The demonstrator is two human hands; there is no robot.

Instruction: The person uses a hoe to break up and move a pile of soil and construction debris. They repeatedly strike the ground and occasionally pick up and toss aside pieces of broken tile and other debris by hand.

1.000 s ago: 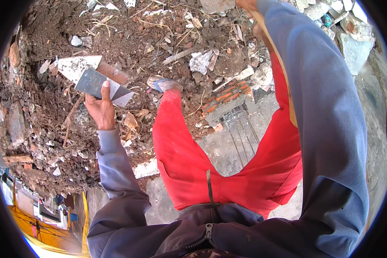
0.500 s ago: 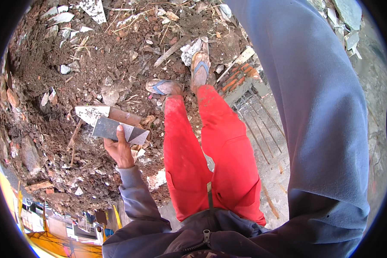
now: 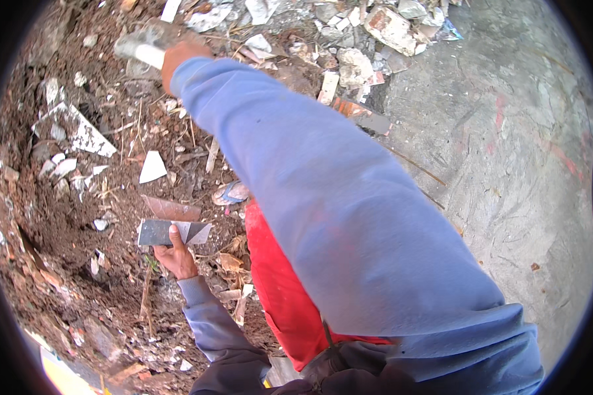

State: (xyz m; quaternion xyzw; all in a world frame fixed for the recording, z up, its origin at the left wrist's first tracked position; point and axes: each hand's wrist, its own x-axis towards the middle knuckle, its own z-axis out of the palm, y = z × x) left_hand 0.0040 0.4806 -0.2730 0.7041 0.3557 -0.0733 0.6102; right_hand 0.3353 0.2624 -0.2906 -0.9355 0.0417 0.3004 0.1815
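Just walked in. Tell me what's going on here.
The person's left hand grips flat, tile-like pieces, one dark grey, with a paler patterned end showing past the thumb. The right hand is stretched across to the upper left of the view, beside a blurred whitish piece; whether it holds that is unclear. Both are over rubble-strewn soil, with grey concrete off to the right.

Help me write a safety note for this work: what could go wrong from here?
The bare left hand holds tile pieces with sharp-looking corners, which could cut it. The bare right hand, stretched out over broken rubble, might get scraped. The sandalled foot, amid debris, could get scratched.
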